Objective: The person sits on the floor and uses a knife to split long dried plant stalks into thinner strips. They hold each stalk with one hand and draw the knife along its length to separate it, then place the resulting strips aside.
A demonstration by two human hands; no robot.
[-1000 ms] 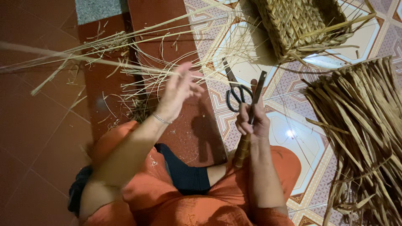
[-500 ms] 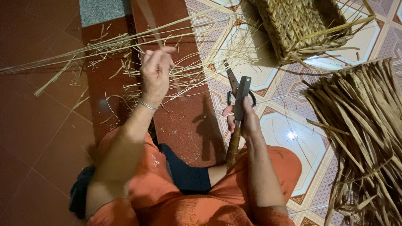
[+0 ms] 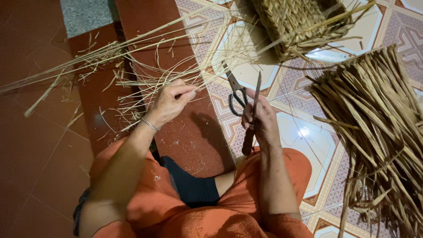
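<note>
The floor (image 3: pixel 53 145) was red tile on the left and patterned pale tile (image 3: pixel 308 132) on the right. Loose straw (image 3: pixel 128 83) and scraps lay scattered on the red part. On the patterned tile sat a woven basket (image 3: pixel 299 22), black-handled scissors (image 3: pixel 235 94) and a thick bundle of dried reeds (image 3: pixel 374 128).

Floor's split in two here: plain dark red tiles (image 3: pixel 39 145) on one side, glossy patterned tiles (image 3: pixel 308 136) in white, pink and orange on the other, catching a bright light glare. Grey mat (image 3: pixel 86 15) up top.
</note>
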